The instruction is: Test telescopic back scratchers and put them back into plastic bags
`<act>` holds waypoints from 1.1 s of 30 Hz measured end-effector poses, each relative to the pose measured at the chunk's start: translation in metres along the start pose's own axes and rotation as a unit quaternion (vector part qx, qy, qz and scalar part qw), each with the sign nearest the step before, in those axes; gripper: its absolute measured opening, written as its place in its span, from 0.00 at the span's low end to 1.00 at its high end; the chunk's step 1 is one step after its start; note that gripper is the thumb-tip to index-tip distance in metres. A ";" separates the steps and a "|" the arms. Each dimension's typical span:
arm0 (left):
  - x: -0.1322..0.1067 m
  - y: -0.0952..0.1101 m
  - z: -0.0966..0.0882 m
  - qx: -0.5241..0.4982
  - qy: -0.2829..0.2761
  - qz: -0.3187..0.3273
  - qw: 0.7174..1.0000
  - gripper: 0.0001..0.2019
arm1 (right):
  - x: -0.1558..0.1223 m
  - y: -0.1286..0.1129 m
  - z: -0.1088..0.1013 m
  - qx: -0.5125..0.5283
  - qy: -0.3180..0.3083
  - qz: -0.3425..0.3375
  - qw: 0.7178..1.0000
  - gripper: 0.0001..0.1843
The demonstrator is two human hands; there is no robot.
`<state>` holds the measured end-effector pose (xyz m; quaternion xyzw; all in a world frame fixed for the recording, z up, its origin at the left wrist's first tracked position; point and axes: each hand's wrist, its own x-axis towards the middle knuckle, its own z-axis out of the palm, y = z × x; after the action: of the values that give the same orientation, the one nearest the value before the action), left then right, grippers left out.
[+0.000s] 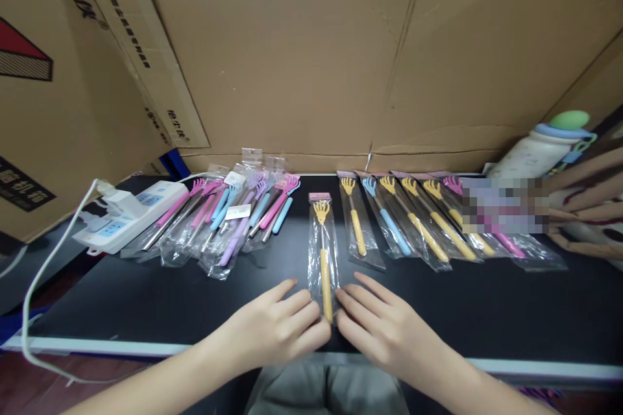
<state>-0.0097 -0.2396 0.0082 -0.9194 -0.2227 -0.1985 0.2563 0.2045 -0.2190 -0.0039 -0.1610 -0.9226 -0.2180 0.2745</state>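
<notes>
A yellow back scratcher in a clear plastic sleeve (pixel 323 253) lies lengthwise on the black tabletop (pixel 146 301), right in front of me. My left hand (pixel 272 327) rests flat on the table with its fingers stretched out and their tips against the sleeve's lower left edge. My right hand (pixel 384 327) lies flat on the other side, fingers extended and touching the sleeve's lower right edge. Neither hand grips anything.
A loose pile of bagged pink, blue and purple scratchers (pixel 228 214) lies at the left, beside a white power strip (pixel 129 214) with a cable. A row of bagged yellow, blue and pink scratchers (pixel 418 224) lies at the right. Cardboard boxes (pixel 311 52) stand behind. A bottle (pixel 540 149) lies at the far right.
</notes>
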 end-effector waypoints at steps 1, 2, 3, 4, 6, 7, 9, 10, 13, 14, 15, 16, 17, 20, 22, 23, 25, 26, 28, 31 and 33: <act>0.003 -0.002 0.001 0.000 -0.001 0.006 1.000 0.07 | 0.001 0.003 0.001 0.000 -0.004 -0.005 1.000 0.15; 0.005 -0.004 0.002 0.000 -0.003 0.011 1.000 0.07 | 0.002 0.005 0.002 0.000 -0.008 -0.010 1.000 0.15; 0.008 -0.007 0.004 0.002 -0.005 0.016 1.000 0.07 | 0.003 0.008 0.003 -0.003 -0.012 -0.017 1.000 0.15; 0.010 -0.009 0.006 0.004 -0.007 0.020 1.000 0.07 | 0.004 0.011 0.004 -0.007 -0.014 -0.023 1.000 0.15; 0.015 -0.015 0.011 0.011 -0.008 0.021 1.000 0.08 | 0.005 0.017 0.007 -0.018 -0.020 -0.032 0.999 0.14; 0.017 -0.018 0.013 0.014 -0.007 0.021 1.000 0.08 | 0.006 0.020 0.008 -0.025 -0.026 -0.036 0.999 0.13; 0.020 -0.024 0.019 0.019 -0.008 0.022 1.000 0.09 | 0.008 0.028 0.010 -0.040 -0.038 -0.041 0.998 0.13; 0.021 -0.026 0.022 0.021 -0.010 0.024 0.999 0.09 | 0.009 0.031 0.012 -0.048 -0.043 -0.045 0.997 0.12; 0.024 -0.035 0.030 0.032 -0.017 0.022 0.999 0.09 | 0.011 0.044 0.018 -0.068 -0.052 -0.058 0.995 0.13; 0.025 -0.038 0.032 0.036 -0.018 0.019 0.999 0.09 | 0.012 0.048 0.021 -0.072 -0.052 -0.060 0.994 0.14; 0.025 -0.041 0.034 0.040 -0.020 0.016 0.999 0.08 | 0.013 0.052 0.024 -0.075 -0.051 -0.061 0.994 0.14; 0.026 -0.044 0.036 0.045 -0.022 0.013 0.999 0.08 | 0.014 0.056 0.027 -0.077 -0.049 -0.059 0.994 0.13; 0.027 -0.048 0.038 0.050 -0.022 0.011 0.998 0.08 | 0.015 0.060 0.030 -0.080 -0.047 -0.056 0.994 0.13; 0.031 -0.058 0.045 0.057 -0.029 0.008 0.998 0.07 | 0.017 0.069 0.039 -0.090 -0.048 -0.043 0.994 0.12; 0.033 -0.063 0.050 0.056 -0.038 0.006 0.998 0.07 | 0.017 0.073 0.042 -0.099 -0.063 -0.033 0.993 0.11; 0.034 -0.065 0.052 0.055 -0.043 0.005 0.998 0.07 | 0.016 0.074 0.043 -0.102 -0.073 -0.028 0.992 0.10; 0.035 -0.065 0.056 0.055 -0.051 0.002 0.997 0.07 | 0.015 0.075 0.043 -0.107 -0.088 -0.020 0.990 0.10; 0.035 -0.065 0.057 0.055 -0.055 0.001 0.997 0.07 | 0.014 0.076 0.043 -0.108 -0.092 -0.017 0.990 0.10; 0.034 -0.063 0.059 0.054 -0.064 0.001 0.997 0.06 | 0.013 0.076 0.042 -0.108 -0.095 -0.016 0.989 0.10; 0.031 -0.060 0.060 0.048 -0.069 -0.001 0.996 0.05 | 0.012 0.076 0.039 -0.105 -0.096 -0.017 0.990 0.09; 0.030 -0.059 0.059 0.041 -0.066 -0.003 0.997 0.06 | 0.012 0.076 0.038 -0.097 -0.094 -0.015 0.991 0.10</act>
<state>-0.0007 -0.1515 -0.0016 -0.9187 -0.2496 -0.1285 0.2779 0.2101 -0.1334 -0.0021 -0.1925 -0.9212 -0.2943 0.1666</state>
